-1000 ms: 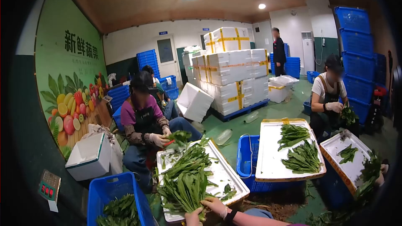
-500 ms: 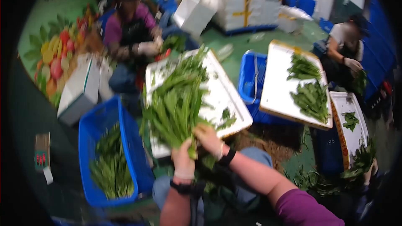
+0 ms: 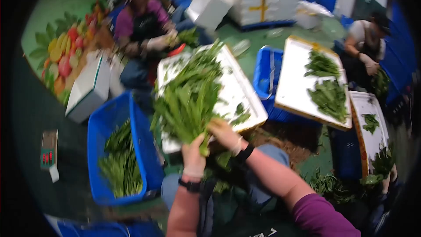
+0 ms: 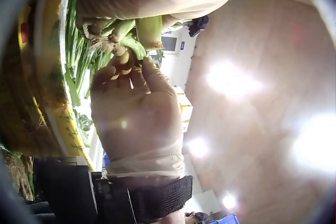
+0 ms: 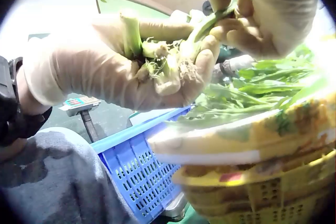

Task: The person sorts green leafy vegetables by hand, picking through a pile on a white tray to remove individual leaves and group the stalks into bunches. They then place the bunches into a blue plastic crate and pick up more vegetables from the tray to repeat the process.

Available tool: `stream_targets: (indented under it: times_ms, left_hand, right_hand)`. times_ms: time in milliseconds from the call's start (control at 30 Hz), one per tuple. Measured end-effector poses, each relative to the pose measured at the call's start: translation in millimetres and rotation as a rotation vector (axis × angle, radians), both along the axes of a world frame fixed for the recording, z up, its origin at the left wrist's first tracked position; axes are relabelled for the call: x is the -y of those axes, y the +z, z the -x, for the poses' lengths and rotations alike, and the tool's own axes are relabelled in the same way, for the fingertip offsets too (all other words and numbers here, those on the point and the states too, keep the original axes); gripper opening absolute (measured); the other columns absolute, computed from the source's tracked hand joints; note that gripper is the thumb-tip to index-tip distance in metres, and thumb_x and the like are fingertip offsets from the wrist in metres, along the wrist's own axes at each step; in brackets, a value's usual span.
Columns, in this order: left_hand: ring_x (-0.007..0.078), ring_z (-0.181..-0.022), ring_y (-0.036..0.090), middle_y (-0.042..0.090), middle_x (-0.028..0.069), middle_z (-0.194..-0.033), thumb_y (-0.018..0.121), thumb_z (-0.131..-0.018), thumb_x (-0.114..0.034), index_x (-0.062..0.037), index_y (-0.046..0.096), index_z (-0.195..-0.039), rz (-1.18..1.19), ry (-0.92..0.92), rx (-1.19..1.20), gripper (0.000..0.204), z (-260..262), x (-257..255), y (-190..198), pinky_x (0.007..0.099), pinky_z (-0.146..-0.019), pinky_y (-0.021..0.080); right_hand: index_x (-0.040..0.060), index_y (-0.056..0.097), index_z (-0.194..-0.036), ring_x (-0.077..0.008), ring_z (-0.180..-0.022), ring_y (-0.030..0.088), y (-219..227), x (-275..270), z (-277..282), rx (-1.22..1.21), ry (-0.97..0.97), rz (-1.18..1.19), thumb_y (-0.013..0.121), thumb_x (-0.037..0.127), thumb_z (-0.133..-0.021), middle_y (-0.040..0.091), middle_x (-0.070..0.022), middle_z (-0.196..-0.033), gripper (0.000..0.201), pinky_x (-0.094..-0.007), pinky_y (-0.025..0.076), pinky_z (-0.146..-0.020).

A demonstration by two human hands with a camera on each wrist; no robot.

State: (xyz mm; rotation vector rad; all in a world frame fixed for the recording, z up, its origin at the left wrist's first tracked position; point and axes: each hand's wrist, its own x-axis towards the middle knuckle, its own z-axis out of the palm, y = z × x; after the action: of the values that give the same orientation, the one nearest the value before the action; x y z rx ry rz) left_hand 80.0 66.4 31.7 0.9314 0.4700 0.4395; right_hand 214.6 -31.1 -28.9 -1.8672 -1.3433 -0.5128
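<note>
A bunch of long-leaved greens (image 3: 186, 112) fans out over a white foam tray (image 3: 239, 92), its stem ends toward me. My gloved left hand (image 3: 193, 157) grips those stems at the base. In the right wrist view the same left hand (image 5: 100, 61) is curled round several pale stem ends (image 5: 165, 71) with small roots. My gloved right hand (image 3: 226, 134) is just right of the bunch. Its thumb and fingers pinch one green stalk (image 5: 207, 27) at the edge of the bunch, as the right wrist view shows.
A blue crate (image 3: 137, 149) with more greens stands at my left, near a scale (image 3: 49, 151). To the right, another foam tray (image 3: 291, 83) bears two piles of greens over a blue crate (image 3: 267, 72). One person (image 3: 144, 26) sits ahead left, another (image 3: 364, 44) at right, both handling greens.
The head view has tilted down, bringing both forearms into sight. My left hand keeps its grip on the bunch; my right hand stays at its right side, fingers shifting slightly.
</note>
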Motion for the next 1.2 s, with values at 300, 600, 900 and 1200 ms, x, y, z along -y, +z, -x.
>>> stream_targets:
  times_ms: [300, 600, 900, 1200]
  left_hand:
    - [0.021, -0.07, 0.066, 0.071, 0.014, -0.094, 0.059, -0.086, -0.004, 0.0063, 0.063, -0.11, 0.003, -0.019, -0.178, 0.026, 1, -9, -7, 0.0313, -0.048, 0.052]
    - [0.0206, -0.076, 0.067, 0.071, 0.0138, -0.099, 0.061, -0.085, -0.001, 0.0061, 0.062, -0.112, 0.099, -0.001, -0.07, 0.028, -6, -11, -7, 0.0322, -0.054, 0.054]
    - [0.0217, -0.075, 0.07, 0.071, 0.0138, -0.094, 0.065, -0.08, 0.006, 0.0042, 0.061, -0.113, -0.029, 0.029, -0.012, 0.033, 15, 6, 34, 0.0294, -0.062, 0.056]
    - [0.0172, -0.079, 0.068, 0.069, 0.008, -0.101, 0.066, -0.08, 0.009, 0.0014, 0.06, -0.115, -0.138, -0.103, 0.081, 0.036, 13, 20, 34, 0.0266, -0.069, 0.056]
  right_hand:
    - [0.0039, 0.014, -0.153, -0.048, -0.088, 0.064, 265, 10, -117, -0.454, -0.287, -0.117, 0.051, 0.026, -0.089, 0.063, -0.037, -0.095, 0.077, -0.0538, 0.049, -0.08]
    - [0.0076, 0.058, -0.131, -0.0339, -0.102, 0.066, 427, 26, -123, -0.092, -0.319, -0.137, 0.05, 0.021, -0.088, 0.066, -0.0233, -0.114, 0.045, -0.0426, 0.05, -0.089]
    - [0.009, 0.067, -0.119, -0.0335, -0.091, 0.068, 129, 118, 26, -0.513, 0.152, 0.53, 0.056, 0.036, -0.093, 0.07, -0.0165, -0.108, 0.038, -0.0416, 0.053, -0.083]
    - [-0.0023, 0.061, -0.121, -0.0084, -0.081, 0.058, 87, 48, 68, -1.173, 0.048, -0.36, 0.068, 0.028, -0.092, 0.065, -0.0043, -0.091, 0.042, -0.0229, 0.048, -0.071]
